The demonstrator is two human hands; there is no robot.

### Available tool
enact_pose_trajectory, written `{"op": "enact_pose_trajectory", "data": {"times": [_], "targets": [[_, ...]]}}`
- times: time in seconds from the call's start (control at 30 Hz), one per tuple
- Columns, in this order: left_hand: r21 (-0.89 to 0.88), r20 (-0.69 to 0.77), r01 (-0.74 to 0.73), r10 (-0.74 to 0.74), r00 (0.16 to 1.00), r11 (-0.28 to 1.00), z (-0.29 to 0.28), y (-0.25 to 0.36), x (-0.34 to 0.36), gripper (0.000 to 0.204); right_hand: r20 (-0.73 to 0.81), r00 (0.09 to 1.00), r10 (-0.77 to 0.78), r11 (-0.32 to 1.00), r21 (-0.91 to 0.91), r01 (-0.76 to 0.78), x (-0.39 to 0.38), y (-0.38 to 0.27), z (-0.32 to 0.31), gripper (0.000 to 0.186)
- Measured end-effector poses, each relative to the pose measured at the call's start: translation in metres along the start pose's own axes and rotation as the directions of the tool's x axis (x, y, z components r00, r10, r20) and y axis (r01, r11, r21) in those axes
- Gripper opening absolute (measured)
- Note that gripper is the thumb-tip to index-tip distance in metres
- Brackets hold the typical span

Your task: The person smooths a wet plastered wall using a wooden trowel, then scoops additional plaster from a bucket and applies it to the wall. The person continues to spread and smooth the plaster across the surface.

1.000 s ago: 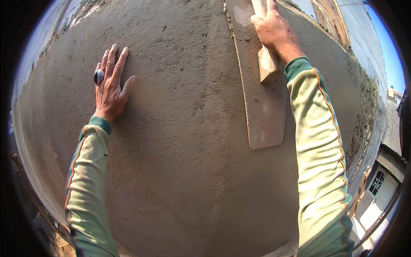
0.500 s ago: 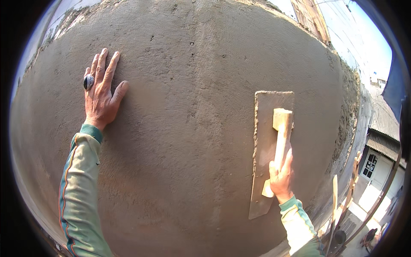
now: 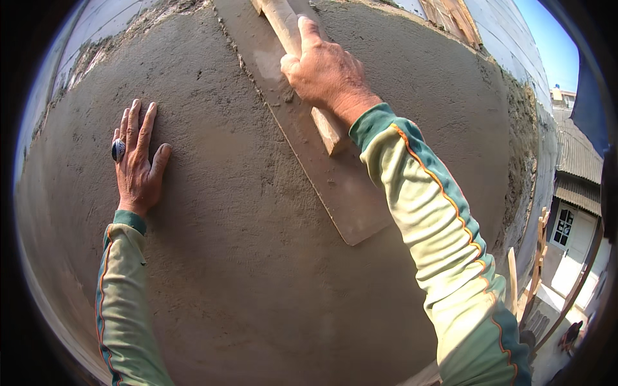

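Wooden poles (image 3: 537,264) beside plastered wall (image 3: 257,289)

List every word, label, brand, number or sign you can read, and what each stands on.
None: no text can be read here.
Trowel, wall, sleeves: no lettering visible.
Ring on the left hand: any marking is too small to read.
Door at far right: too small to tell.
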State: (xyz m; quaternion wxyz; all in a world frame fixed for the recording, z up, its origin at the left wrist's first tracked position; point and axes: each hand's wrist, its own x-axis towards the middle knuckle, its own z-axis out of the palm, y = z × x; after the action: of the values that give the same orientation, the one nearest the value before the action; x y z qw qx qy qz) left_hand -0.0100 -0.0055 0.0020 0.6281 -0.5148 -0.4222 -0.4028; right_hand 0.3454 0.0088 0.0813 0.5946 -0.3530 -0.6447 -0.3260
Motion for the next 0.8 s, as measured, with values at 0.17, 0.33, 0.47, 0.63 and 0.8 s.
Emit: {"op": "enact_pose_trajectory", "data": {"times": [0.17,0.33,0.47,0.63,0.8], "targets": [[0.041,0.021,0.008,-0.009,1.0,0.999,-0.007,-0.004,-0.003,0.071,0.179,0.949,-0.26,0.963,0.124,0.24,-0.208,0.038,-0.005,0.087],[0.034,0.0,0.039,-0.039,0.999,0.999,-0.002,0.014,0.006,0.07,-0.037,0.999,0.008,0.995,-0.1,-0.011,-0.307,0.17,-0.053,0.077],[0.079,0.014,0.057,-0.058,0.998,0.995,-0.002,0.006,0.0,0.069,-0.123,0.837,0.534,0.782,0.449,-0.433,-0.171,0.206,-0.064,0.066],[0.076,-0.003,0.064,-0.064,0.998,0.995,0.0,0.006,0.0,0.069,-0.157,0.856,0.492,0.756,0.565,-0.33,0.058,0.193,-0.064,0.041],[-0.007,-0.013,0.032,-0.032,0.999,0.999,0.003,0.017,0.005,0.07,-0.21,0.965,0.154,0.955,0.281,-0.092,0.129,0.088,-0.007,0.052]]}}
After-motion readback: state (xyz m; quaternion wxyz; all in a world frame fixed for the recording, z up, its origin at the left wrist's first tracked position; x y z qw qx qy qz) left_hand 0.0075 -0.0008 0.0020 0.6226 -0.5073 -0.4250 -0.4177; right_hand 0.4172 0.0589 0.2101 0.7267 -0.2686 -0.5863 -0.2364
